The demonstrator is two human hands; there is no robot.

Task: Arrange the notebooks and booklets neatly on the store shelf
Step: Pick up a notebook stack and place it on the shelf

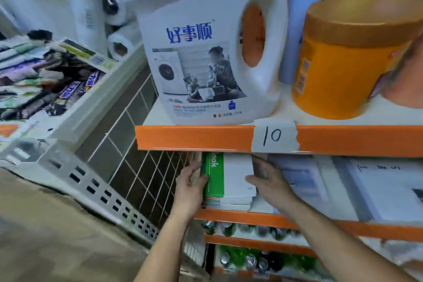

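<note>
Head view: the stack of notebooks lies at the left end of the shelf, its far part hidden under the orange rail. The left hand has its grip clamped on the left edge of the green notebook. The right hand lays its thumb on the white booklet; its fingers are blurred, so its grip cannot be told.
</note>
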